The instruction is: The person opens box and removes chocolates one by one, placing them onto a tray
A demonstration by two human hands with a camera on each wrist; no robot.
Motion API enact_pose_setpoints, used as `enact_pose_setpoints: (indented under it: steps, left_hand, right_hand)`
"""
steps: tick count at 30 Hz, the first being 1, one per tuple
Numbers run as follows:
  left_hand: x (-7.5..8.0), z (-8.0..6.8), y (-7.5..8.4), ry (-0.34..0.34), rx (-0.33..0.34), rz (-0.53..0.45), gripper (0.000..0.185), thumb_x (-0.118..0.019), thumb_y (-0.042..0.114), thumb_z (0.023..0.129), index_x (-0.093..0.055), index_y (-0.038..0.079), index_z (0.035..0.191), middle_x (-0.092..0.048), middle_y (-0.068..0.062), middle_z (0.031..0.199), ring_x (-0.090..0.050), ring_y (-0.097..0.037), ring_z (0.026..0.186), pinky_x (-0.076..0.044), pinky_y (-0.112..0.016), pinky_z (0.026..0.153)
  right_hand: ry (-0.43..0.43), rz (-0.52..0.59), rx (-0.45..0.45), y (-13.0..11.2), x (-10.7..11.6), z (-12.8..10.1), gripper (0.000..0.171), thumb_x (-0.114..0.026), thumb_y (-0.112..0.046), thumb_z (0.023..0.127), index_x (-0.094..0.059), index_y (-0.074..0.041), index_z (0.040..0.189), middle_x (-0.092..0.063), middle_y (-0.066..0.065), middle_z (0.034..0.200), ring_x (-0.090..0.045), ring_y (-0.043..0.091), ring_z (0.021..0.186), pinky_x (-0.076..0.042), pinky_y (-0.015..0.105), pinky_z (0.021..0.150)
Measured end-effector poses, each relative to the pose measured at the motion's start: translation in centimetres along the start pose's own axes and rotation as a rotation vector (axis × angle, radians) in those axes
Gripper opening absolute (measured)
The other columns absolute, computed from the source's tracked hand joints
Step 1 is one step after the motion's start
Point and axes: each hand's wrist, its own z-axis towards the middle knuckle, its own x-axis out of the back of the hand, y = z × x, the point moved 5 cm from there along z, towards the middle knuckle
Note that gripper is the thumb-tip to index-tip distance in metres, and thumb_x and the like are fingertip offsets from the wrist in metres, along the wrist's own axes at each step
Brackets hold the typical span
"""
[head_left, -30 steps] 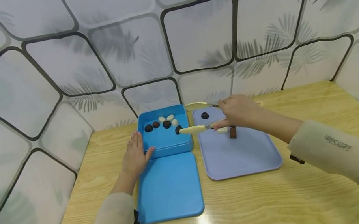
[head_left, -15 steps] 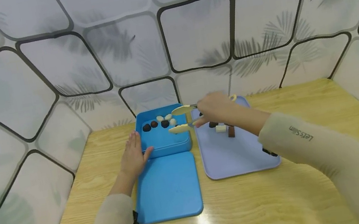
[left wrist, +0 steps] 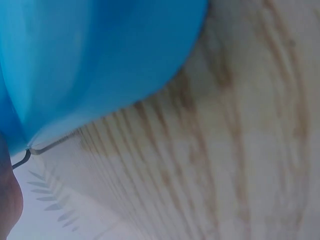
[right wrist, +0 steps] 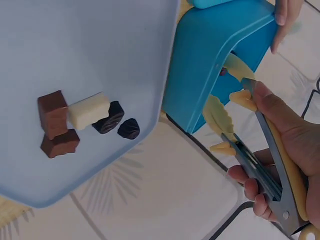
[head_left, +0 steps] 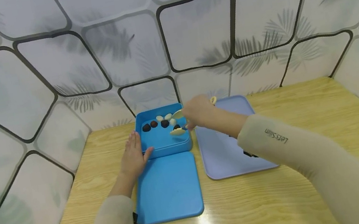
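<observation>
My right hand [head_left: 201, 112] grips a pair of tongs [right wrist: 272, 175] with cream scalloped tips. The tips reach over the right side of a blue box [head_left: 157, 150] and stand apart from each other. Beside the lower tip lies a dark chocolate [head_left: 176, 127]; whether they touch, I cannot tell. Several other chocolates, dark, brown and white, sit on the box floor, among them a brown one [head_left: 154, 124]. My left hand [head_left: 131, 156] rests against the box's left side, fingers straight and thumb over the front edge. The left wrist view shows mostly the box's blue side [left wrist: 115, 60].
A lilac tray [head_left: 224, 160] stands right of the box, partly under my right arm. On it lie brown chocolates [right wrist: 52, 115], a white bar [right wrist: 89, 111] and dark pieces [right wrist: 129, 129]. A blue lid [head_left: 168, 190] lies before the box. Patterned fabric walls rise behind.
My right hand has carried the tongs left from the tray to the box, and the arm now hides the tray's chocolates in the head view. The left hand stays in place.
</observation>
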Motion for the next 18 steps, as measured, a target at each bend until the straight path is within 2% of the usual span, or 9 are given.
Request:
enact_pose_setpoints:
  steps: [1, 3, 5, 8, 10, 13, 16, 18]
  left_hand:
    - [0.0, 0.0, 0.0, 0.001, -0.001, -0.001, 0.078, -0.043, 0.041, 0.099, -0.014, -0.016, 0.144, -0.013, -0.031, 0.152, -0.013, -0.041, 0.143, -0.015, -0.048, 0.116]
    - [0.0, 0.0, -0.1, 0.002, -0.003, 0.002, 0.078, -0.042, 0.042, 0.099, -0.014, -0.016, 0.144, -0.012, -0.031, 0.153, -0.012, -0.041, 0.143, -0.014, -0.048, 0.116]
    - [0.0, 0.0, -0.2, -0.001, 0.001, 0.003, 0.078, -0.042, 0.042, 0.099, -0.014, -0.016, 0.144, -0.012, -0.031, 0.153, -0.011, -0.041, 0.143, -0.014, -0.048, 0.116]
    - [-0.1, -0.1, -0.2, -0.004, 0.005, 0.005, 0.078, -0.043, 0.041, 0.099, -0.014, -0.016, 0.144, -0.012, -0.031, 0.153, -0.011, -0.041, 0.143, -0.014, -0.048, 0.116]
    - [-0.1, -0.1, -0.2, -0.010, 0.008, 0.005, 0.078, -0.042, 0.043, 0.100, -0.014, -0.016, 0.144, -0.012, -0.031, 0.153, -0.011, -0.040, 0.143, -0.014, -0.048, 0.116]
    - [-0.2, -0.2, -0.3, -0.006, 0.011, -0.002, 0.079, -0.039, 0.045, 0.100, -0.013, -0.015, 0.144, -0.012, -0.030, 0.153, -0.012, -0.041, 0.143, -0.014, -0.048, 0.116]
    - [-0.2, -0.2, -0.3, 0.001, 0.014, -0.005, 0.080, -0.036, 0.048, 0.100, -0.013, -0.015, 0.145, -0.012, -0.030, 0.153, -0.011, -0.040, 0.143, -0.014, -0.048, 0.116]
    - [-0.3, -0.1, -0.4, 0.005, 0.013, -0.005, 0.083, -0.031, 0.052, 0.099, -0.012, -0.014, 0.145, -0.012, -0.029, 0.154, -0.011, -0.040, 0.143, -0.013, -0.048, 0.116]
  right_hand:
    - [-0.013, -0.023, 0.002, -0.3, 0.2, 0.1, 0.044, -0.068, -0.058, 0.079, -0.058, -0.016, 0.068, -0.045, -0.005, 0.063, -0.038, 0.011, 0.058, -0.046, 0.027, 0.054]
    - [-0.035, -0.066, 0.013, -0.9, 0.5, 0.2, 0.041, -0.066, -0.058, 0.080, -0.069, -0.019, 0.090, -0.057, -0.005, 0.073, -0.046, 0.011, 0.063, -0.051, 0.030, 0.062]
    - [-0.050, -0.101, 0.030, -1.6, 0.9, 0.4, 0.047, -0.065, -0.056, 0.081, -0.067, -0.023, 0.114, -0.065, -0.005, 0.086, -0.053, 0.011, 0.070, -0.054, 0.032, 0.068]
    - [-0.061, -0.129, 0.048, -2.4, 0.9, 0.9, 0.051, -0.066, -0.054, 0.082, -0.060, -0.029, 0.126, -0.068, -0.005, 0.101, -0.058, 0.012, 0.076, -0.053, 0.033, 0.068]
    - [-0.061, -0.129, 0.035, -2.8, 0.9, 1.2, 0.048, -0.067, -0.054, 0.081, -0.064, -0.025, 0.120, -0.066, -0.005, 0.095, -0.054, 0.011, 0.072, -0.049, 0.030, 0.061]
    - [-0.045, -0.116, 0.002, -3.1, 1.1, 1.6, 0.041, -0.070, -0.053, 0.079, -0.067, -0.019, 0.101, -0.054, -0.006, 0.075, -0.039, 0.009, 0.060, -0.035, 0.026, 0.051]
    - [-0.031, -0.107, -0.027, -3.3, 1.4, 1.8, 0.039, -0.072, -0.053, 0.077, -0.061, -0.016, 0.082, -0.034, -0.004, 0.063, -0.023, 0.010, 0.055, -0.021, 0.025, 0.047]
    - [-0.035, -0.107, -0.032, -3.4, 1.5, 1.8, 0.040, -0.072, -0.053, 0.077, -0.058, -0.016, 0.080, -0.028, -0.004, 0.062, -0.020, 0.010, 0.055, -0.018, 0.026, 0.047]
